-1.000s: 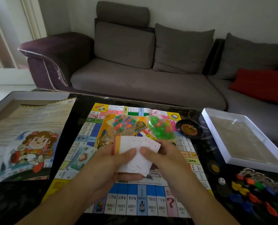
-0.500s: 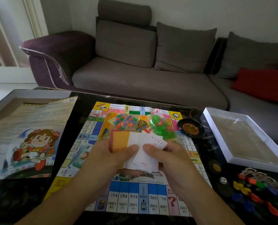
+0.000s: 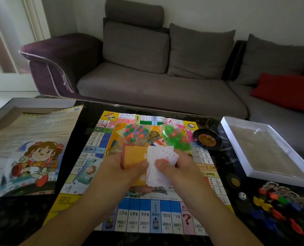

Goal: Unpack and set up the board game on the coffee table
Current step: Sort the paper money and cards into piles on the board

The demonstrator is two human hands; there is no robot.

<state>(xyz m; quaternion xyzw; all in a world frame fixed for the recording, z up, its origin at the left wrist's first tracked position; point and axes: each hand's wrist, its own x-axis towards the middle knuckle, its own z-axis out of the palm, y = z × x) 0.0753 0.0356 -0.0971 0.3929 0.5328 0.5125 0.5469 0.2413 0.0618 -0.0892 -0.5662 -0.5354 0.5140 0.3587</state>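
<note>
The colourful game board (image 3: pixel 98 150) lies unfolded on the dark coffee table (image 3: pixel 14 219). Above its middle I hold a stack of cards. My left hand (image 3: pixel 119 171) grips the orange cards (image 3: pixel 133 155) with its thumb on top. My right hand (image 3: pixel 181 173) pinches a fanned bunch of white cards (image 3: pixel 158 166) with red print. Two clear bags of small plastic pieces lie on the board behind the cards, one multicoloured bag (image 3: pixel 135 133) and one mostly green bag (image 3: pixel 176 137).
The box lid with the cartoon rules sheet (image 3: pixel 28 150) lies at the left. A black roulette wheel (image 3: pixel 207 139) and the white box tray (image 3: pixel 264 150) sit at the right. Coloured pawns and tokens (image 3: pixel 279 208) and a die (image 3: pixel 242 195) lie at the near right. A grey sofa (image 3: pixel 156 89) stands behind.
The orange cards have slid out to the left under my left thumb. The white cards have shifted right and fanned further in my right hand.
</note>
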